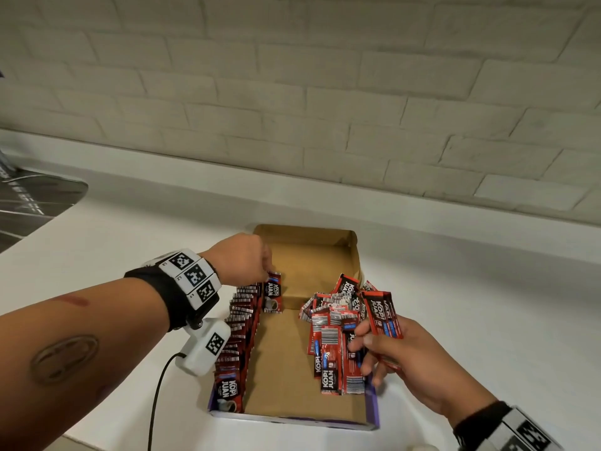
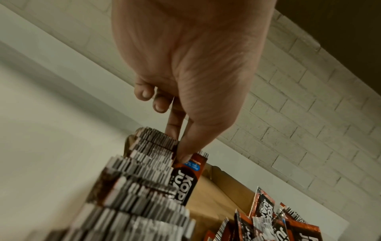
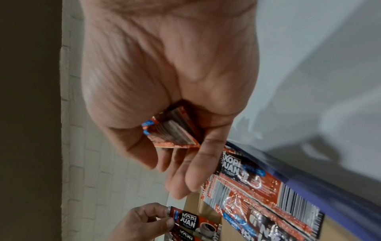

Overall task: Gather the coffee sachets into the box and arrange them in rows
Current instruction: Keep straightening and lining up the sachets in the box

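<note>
- Right hand, nearest the camera, grips a small bunch of sachets between thumb and curled fingers over the box's right side.
- Loose sachets lie jumbled beneath it inside the open cardboard box, which rests on the white surface.
- Row of upright sachets lines the box's left wall.
- Left hand, farther back, pinches a single sachet at its top edge, standing at the row's far end.
- Brick wall rises behind.
</note>
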